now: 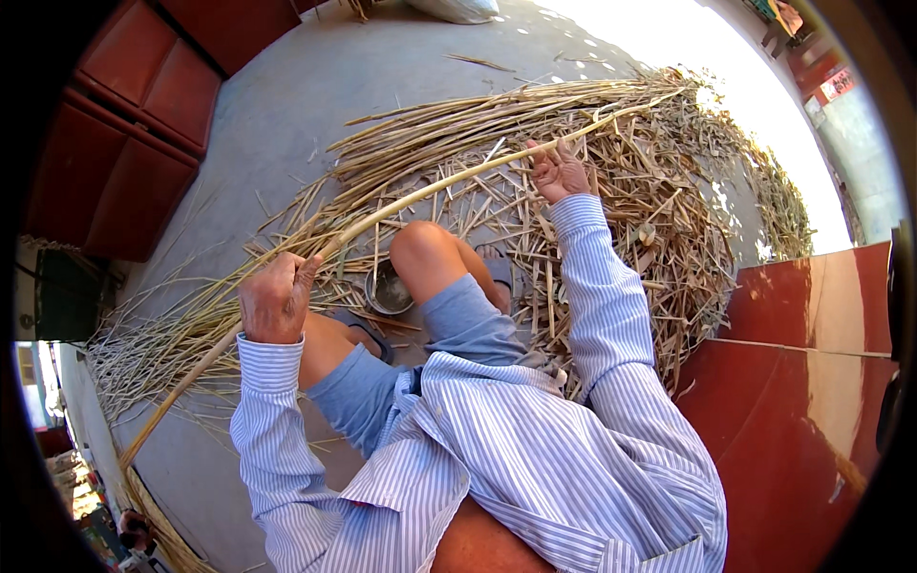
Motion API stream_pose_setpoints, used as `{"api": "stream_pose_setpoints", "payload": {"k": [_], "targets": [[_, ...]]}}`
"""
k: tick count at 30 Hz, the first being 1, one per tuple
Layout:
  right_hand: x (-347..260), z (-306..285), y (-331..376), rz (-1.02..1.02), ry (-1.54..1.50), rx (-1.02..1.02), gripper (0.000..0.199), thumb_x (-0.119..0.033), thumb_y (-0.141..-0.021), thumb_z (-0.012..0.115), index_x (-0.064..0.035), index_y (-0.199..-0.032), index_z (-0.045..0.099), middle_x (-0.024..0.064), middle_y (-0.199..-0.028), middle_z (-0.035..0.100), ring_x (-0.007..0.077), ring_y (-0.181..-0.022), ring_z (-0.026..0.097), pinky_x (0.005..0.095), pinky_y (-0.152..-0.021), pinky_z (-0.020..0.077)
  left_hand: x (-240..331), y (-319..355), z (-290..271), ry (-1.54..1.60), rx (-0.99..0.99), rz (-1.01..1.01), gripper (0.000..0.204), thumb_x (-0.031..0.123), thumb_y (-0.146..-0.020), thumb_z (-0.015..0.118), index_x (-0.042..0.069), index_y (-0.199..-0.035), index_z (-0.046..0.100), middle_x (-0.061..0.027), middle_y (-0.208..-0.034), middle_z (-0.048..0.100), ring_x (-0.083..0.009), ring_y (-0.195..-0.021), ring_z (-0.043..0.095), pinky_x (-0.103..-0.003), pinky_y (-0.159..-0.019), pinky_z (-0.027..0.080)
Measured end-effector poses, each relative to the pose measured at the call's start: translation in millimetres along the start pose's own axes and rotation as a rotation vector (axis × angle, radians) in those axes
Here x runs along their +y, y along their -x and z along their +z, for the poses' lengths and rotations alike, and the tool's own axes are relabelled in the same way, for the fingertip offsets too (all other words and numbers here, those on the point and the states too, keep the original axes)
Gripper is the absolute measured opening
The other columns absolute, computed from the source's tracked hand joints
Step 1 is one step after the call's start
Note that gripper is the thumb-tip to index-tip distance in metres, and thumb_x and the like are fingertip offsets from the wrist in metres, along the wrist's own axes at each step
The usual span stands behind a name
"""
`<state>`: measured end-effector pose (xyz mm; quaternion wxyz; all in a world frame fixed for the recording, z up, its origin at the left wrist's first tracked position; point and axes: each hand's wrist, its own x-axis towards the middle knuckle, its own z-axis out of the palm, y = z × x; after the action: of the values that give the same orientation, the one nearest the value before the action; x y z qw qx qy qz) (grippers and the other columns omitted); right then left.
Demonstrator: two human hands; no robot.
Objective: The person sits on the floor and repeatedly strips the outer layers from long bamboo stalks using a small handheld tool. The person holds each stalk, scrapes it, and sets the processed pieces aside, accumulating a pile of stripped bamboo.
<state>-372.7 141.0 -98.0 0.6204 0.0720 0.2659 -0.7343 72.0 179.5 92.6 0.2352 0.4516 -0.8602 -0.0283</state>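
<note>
A long pale reed stalk (420,188) runs diagonally from lower left to upper right across my knees. My left hand (275,298) is closed around its thicker lower part. My right hand (557,170) grips the same stalk farther up, fingers curled over it. Both sleeves are blue-and-white striped. My bent knee (425,250) sits under the stalk. A big pile of dry reeds (659,220) lies on the grey concrete floor (277,115) ahead and to my right.
A small round metal bowl (389,291) sits on the floor between my legs. Dark red doors (143,124) stand at the upper left, and a red panel (812,382) at the right. Thin reed bundles (143,353) fan out at the left.
</note>
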Motion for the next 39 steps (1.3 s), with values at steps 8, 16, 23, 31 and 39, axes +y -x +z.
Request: {"api": "stream_pose_setpoints", "payload": {"k": [8,16,23,31,39], "targets": [[15.4,4.2,-1.8,0.006,0.328,-0.079,0.02,-0.023,-0.096,0.057,-0.0049,-0.107,0.056,0.006,-0.095,0.069,0.0045,-0.058,0.058,0.0165,-0.046,0.0474,-2.0,21.7,-11.0,-0.185,0.13,0.101,0.031,0.032,-0.083,0.072,0.005,-0.073,0.06,-0.01,-0.064,0.06,-0.027,-0.055,0.057,-0.037,-0.05,0.042],[-8.1,-1.0,-0.1,-0.092,0.321,0.154,0.029,-0.031,-0.086,0.071,-0.0027,-0.089,0.064,0.0001,-0.069,0.064,0.0069,-0.052,0.058,0.0155,-0.042,0.0462,5.3,25.9,-46.7,-0.211,0.27,0.352,0.027,0.024,-0.074,0.08,0.006,-0.08,0.06,-0.0088,-0.07,0.063,-0.0259,-0.059,0.057,-0.038,-0.052,0.042],[53.2,51.2,28.4,0.008,0.375,-0.128,0.032,-0.032,-0.092,0.062,0.0003,-0.096,0.063,0.0002,-0.073,0.062,0.0047,-0.058,0.058,0.0161,-0.049,0.0509,-23.1,15.6,-23.2,-0.346,0.079,0.083,0.036,0.039,-0.083,0.067,0.004,-0.084,0.062,-0.0094,-0.073,0.062,-0.0282,-0.064,0.058,-0.039,-0.061,0.044],[110.3,80.6,56.1,0.039,0.499,-0.106,0.021,-0.026,-0.093,0.063,-0.0049,-0.091,0.059,0.002,-0.075,0.064,0.0075,-0.06,0.06,0.0196,-0.049,0.0503,18.6,-16.1,32.8,-0.105,0.032,0.141,0.028,0.032,-0.084,0.069,0.004,-0.08,0.063,-0.0112,-0.067,0.059,-0.0278,-0.058,0.058,-0.039,-0.052,0.044],[1.3,43.0,-2.4,-0.042,0.216,-0.027,0.03,-0.031,-0.095,0.058,-0.0044,-0.11,0.058,0.0045,-0.094,0.066,0.0054,-0.06,0.05,0.0156,-0.052,0.0428,-10.2,14.5,-12.2,0.034,0.03,-0.007,0.031,0.03,-0.082,0.073,0.003,-0.072,0.062,-0.0113,-0.059,0.056,-0.0274,-0.052,0.055,-0.037,-0.048,0.04]]}}
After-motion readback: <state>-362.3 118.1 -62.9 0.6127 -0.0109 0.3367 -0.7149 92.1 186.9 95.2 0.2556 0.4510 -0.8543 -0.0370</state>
